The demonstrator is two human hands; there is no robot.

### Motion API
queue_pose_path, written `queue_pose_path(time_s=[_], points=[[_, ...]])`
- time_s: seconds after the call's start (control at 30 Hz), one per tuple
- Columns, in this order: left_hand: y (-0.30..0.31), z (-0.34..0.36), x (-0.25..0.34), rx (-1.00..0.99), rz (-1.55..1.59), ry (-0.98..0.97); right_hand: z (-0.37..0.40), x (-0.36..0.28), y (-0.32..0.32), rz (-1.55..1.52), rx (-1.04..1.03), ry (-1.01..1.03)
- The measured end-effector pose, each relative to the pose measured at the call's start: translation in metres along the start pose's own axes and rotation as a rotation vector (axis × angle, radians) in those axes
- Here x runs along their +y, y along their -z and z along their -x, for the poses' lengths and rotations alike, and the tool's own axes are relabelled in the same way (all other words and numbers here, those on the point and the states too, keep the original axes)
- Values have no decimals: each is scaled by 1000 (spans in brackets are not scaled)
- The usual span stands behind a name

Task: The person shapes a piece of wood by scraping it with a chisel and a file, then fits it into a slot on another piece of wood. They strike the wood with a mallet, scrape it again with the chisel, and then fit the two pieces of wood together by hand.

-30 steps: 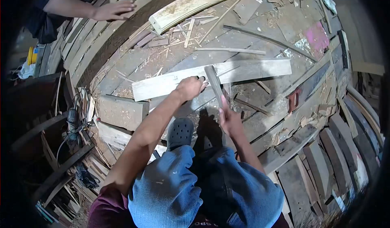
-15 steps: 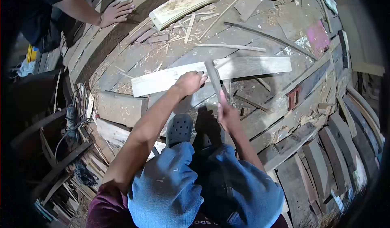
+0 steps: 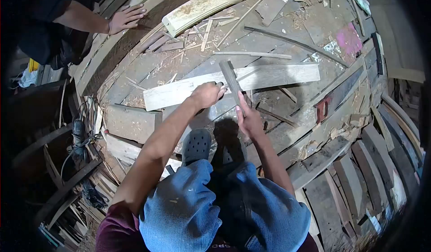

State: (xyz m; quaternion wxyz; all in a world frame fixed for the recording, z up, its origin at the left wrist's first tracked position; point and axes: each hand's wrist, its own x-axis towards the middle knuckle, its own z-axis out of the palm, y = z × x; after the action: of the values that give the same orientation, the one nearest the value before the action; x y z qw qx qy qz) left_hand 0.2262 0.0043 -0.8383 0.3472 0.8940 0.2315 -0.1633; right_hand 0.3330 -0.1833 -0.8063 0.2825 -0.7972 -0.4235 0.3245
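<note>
A long pale plank (image 3: 283,74) lies across the floor in front of my feet. My left hand (image 3: 207,95) is closed in a pinch over the plank's near edge; I cannot tell what the small dark thing at its fingertips is. In my right hand (image 3: 249,121) is a grey wooden stick (image 3: 230,76), its far end over the middle of the plank, just right of my left fingers. A thick wood block (image 3: 132,122) lies to the left, below the plank's left end.
Another person's hand (image 3: 127,19) rests on a curved beam at upper left. A yellowish board (image 3: 179,21) lies beyond the plank among offcuts and shavings. To the right is a red-handled saw (image 3: 322,109); a corded power tool (image 3: 78,133) is at left.
The stick in my right hand has shifted slightly left and is sharper now, having been blurred. My left hand stays at the plank, moved only a little.
</note>
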Motion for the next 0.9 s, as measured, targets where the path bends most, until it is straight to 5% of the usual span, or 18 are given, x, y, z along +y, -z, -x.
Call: queue_pose_path(time_s=[0.07,0.23,0.47,0.73,0.87,0.9], points=[[-1,1,2,-9,-15,-2,4,6,-5,-9,133,137],[-3,-1,-3,-2,-25,-29,18,-1,0,-97,21,-11],[-2,0,-2,-20,-32,-11,27,-6,-6,-103,152,126],[3,2,4,-48,-21,33,13,-14,7,73,-83,-91],[3,4,4,7,-28,-2,35,-13,-3,134,51,6],[8,5,7,-23,-21,17,36,-18,2,289,-98,-101]])
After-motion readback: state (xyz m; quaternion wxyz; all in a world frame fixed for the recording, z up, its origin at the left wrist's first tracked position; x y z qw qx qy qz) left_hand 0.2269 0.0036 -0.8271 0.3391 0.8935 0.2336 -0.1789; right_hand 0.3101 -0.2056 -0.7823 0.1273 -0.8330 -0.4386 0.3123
